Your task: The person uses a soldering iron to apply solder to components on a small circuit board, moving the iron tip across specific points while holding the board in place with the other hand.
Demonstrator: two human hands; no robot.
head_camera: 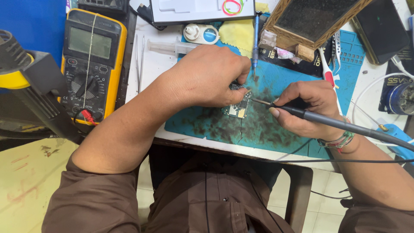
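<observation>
A small green circuit board [238, 108] lies on a stained teal work mat [276, 125]. My left hand [206, 77] rests over the board's upper part, its fingers pinching the top edge and hiding that end. In my right hand [304, 107] I grip a black soldering iron [302, 114] like a pen. Its thin metal tip points left and meets the board near its upper right corner. The iron's grey cable runs off to the right past my wrist, which wears a beaded bracelet.
A yellow multimeter [91, 64] stands at the left beside tweezers [139, 60] and a clear syringe [170, 46]. A hot-air nozzle [26, 73] juts in at far left. A wooden-framed box [310, 21], a dark phone [381, 28] and a blue screwdriver [256, 41] lie behind.
</observation>
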